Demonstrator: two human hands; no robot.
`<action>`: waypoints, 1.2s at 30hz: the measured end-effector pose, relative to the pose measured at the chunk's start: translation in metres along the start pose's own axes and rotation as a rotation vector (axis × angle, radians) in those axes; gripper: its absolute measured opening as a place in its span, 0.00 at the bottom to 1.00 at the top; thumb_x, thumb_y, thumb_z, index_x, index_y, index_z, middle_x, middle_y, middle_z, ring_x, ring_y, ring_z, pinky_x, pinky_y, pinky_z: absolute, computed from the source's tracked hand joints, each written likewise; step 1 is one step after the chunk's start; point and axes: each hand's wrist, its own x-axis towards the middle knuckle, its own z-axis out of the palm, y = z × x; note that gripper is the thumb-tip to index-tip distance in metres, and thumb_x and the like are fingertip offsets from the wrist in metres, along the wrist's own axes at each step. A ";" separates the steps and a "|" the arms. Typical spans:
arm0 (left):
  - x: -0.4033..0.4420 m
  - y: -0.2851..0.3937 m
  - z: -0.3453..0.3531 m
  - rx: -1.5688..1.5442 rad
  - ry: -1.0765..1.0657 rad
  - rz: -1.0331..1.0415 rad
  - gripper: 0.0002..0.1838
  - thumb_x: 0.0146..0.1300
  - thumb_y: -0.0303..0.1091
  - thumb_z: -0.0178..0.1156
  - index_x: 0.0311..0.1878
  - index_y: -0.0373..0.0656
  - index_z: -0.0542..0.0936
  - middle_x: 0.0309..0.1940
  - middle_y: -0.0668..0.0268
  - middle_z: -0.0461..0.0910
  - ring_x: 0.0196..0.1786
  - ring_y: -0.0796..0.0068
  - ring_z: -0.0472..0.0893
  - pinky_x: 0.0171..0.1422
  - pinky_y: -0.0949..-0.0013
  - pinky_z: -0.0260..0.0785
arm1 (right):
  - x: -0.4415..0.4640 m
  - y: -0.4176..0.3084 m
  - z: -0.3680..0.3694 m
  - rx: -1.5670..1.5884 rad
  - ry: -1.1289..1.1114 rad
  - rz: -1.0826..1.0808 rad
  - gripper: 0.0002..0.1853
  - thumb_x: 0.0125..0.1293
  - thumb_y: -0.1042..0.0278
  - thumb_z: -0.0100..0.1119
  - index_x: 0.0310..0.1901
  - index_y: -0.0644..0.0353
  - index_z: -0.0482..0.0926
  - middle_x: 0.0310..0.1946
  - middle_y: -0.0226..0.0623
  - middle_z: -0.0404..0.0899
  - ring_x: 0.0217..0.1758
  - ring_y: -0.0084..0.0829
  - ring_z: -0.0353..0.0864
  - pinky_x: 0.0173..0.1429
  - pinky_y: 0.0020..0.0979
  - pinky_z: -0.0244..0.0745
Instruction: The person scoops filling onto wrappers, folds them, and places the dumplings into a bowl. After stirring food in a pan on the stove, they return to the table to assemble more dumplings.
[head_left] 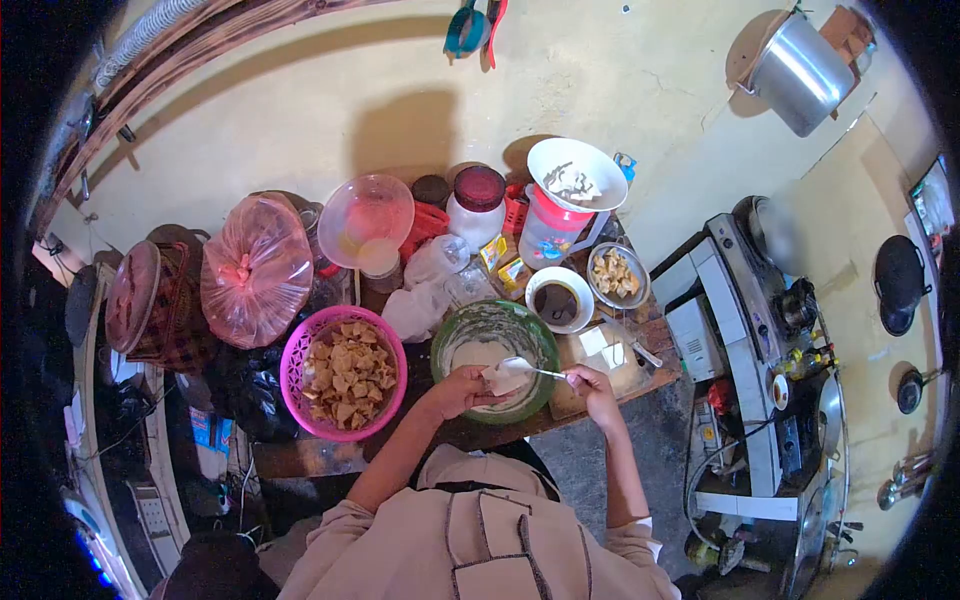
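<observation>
Over the green basin (548, 345), my left hand (460, 391) is closed on a pale, soft flat piece (497, 379), its exact kind unclear. My right hand (594, 388) grips the handle of a spoon (547, 373), whose bowl touches that piece. White paste (478, 354) lies in the basin and smears its inner wall. To the left, a pink basket (287, 372) holds many brown, angular pieces of food (350, 375). A white bowl of dark liquid (556, 302) sits just behind the basin, beside a metal bowl of light brown pieces (615, 275).
A cutting board (575, 402) with white squares and a knife (640, 348) lies at the right. Plastic bags (257, 270), a red-lidded jar (477, 212) and a white plate atop a container (577, 175) crowd the back. A stove (745, 270) stands farther right.
</observation>
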 end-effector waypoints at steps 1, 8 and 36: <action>-0.003 0.002 0.002 -0.009 -0.004 -0.009 0.28 0.52 0.26 0.57 0.57 0.33 0.60 0.51 0.56 0.67 0.51 0.62 0.72 0.56 0.67 0.67 | -0.004 -0.002 0.005 -0.088 0.047 -0.061 0.07 0.58 0.73 0.51 0.37 0.61 0.77 0.27 0.29 0.77 0.29 0.16 0.69 0.34 0.19 0.63; -0.004 0.002 -0.009 -0.039 -0.016 -0.045 0.28 0.54 0.25 0.55 0.58 0.33 0.58 0.52 0.55 0.66 0.52 0.62 0.71 0.58 0.67 0.65 | -0.021 -0.020 0.015 -0.771 0.258 -0.532 0.08 0.50 0.76 0.52 0.33 0.56 0.77 0.25 0.37 0.75 0.30 0.37 0.73 0.38 0.31 0.69; 0.000 -0.002 -0.009 0.067 0.049 0.071 0.23 0.57 0.27 0.51 0.56 0.32 0.60 0.52 0.56 0.66 0.54 0.61 0.70 0.60 0.66 0.63 | -0.033 -0.072 0.020 -0.862 0.388 -0.859 0.14 0.35 0.76 0.51 0.28 0.55 0.78 0.15 0.31 0.61 0.19 0.30 0.61 0.23 0.30 0.58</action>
